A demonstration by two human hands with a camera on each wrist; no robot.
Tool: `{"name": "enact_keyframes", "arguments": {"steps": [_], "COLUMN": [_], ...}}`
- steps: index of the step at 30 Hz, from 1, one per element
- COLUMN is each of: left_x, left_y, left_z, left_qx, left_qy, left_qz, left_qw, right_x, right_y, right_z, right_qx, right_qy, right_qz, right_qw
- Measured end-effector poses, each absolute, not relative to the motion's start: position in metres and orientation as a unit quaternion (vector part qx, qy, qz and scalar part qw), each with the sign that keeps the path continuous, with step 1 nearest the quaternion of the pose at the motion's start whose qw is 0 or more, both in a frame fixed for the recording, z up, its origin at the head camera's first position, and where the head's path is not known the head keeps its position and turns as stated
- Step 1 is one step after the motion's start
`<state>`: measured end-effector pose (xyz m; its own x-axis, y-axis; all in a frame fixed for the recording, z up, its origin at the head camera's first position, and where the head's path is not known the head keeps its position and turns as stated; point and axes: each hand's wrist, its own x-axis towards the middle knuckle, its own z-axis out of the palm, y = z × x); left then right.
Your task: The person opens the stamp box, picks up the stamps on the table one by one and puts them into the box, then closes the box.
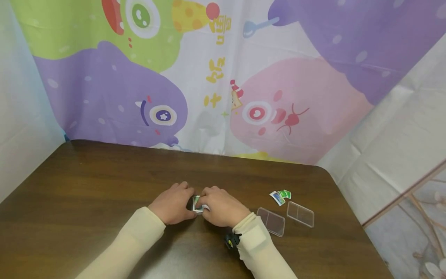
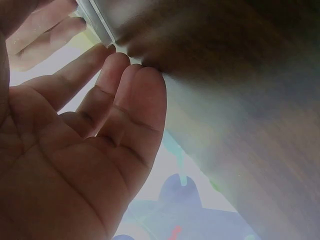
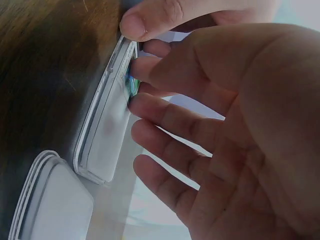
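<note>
A small clear plastic case with a green and blue picture card lies between my hands in the head view. My left hand grips its left end; in the right wrist view the left thumb is at the end of the case, and the left wrist view shows fingertips beside its edge. My right hand bends over the case, thumb and forefinger pinching the coloured card. Its other fingers are spread, and it hides part of the case.
Two clear, shallow plastic cases lie on the brown table to the right. Several small blue and green cards overlap behind them. A printed cloth hangs at the table's back edge.
</note>
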<state>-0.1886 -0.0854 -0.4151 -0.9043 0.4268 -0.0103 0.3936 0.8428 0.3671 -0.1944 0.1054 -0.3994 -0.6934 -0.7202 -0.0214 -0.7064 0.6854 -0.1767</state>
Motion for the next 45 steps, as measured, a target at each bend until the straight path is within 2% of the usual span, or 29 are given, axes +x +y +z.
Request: {"name": "enact_keyframes", "arguments": {"steps": [24, 34, 45], "left_x": [-0.1898, -0.1934, -0.1933], "left_y": [-0.0855, -0.0862, -0.0866], "left_z": [-0.4154, -0.4208, -0.4206], "left_qx": [0.216, 0.218, 0.215], "left_qy": [0.96, 0.96, 0.96], "left_qz": [0.173, 0.171, 0.175], "left_qw": [0.05, 0.044, 0.049], "right_x": [-0.198, -0.1982, -0.1992], "right_y": [0.1074, 0.111, 0.1092], "right_z": [-0.4021, -0.3983, -0.3997], "right_qx": [-0.367, -0.353, -0.347], "right_qy": [0.92, 0.927, 0.928], "right_qz": [-0.113, -0.122, -0.121], "right_qw": [0.075, 0.045, 0.055]}}
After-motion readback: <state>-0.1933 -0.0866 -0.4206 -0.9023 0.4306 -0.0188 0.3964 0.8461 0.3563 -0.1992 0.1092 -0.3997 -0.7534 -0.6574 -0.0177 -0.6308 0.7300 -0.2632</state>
